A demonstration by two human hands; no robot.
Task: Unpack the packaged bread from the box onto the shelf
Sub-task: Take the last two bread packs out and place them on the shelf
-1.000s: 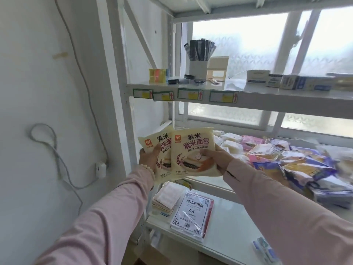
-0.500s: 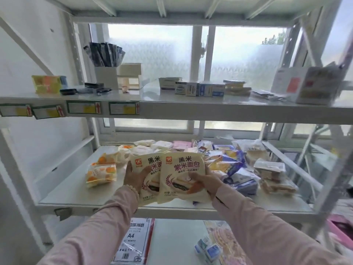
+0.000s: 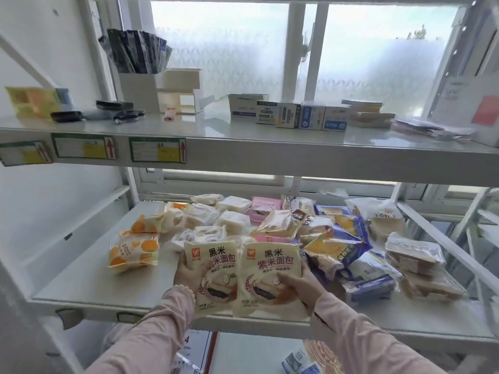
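Nearer the shelf [image 3: 89, 282] now, whose bare patch lies just left of them, the left hand [image 3: 185, 272] grips one upright bread packet [image 3: 213, 265], overlapped by the twin packet [image 3: 270, 273] in the right hand [image 3: 298, 288], fingers curled round both, long axes vertical over the front edge.

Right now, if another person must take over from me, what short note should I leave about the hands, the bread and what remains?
Left hand: grips the left pack by its left edge.
Right hand: grips the right pack at its lower right.
Both packs stand upright, side by side, over the front of the middle shelf, not yet released.
Done: many bread packs already lie on that shelf.
Left: set these two down, probably at the front. The box is out of view, so how many remain is unknown.
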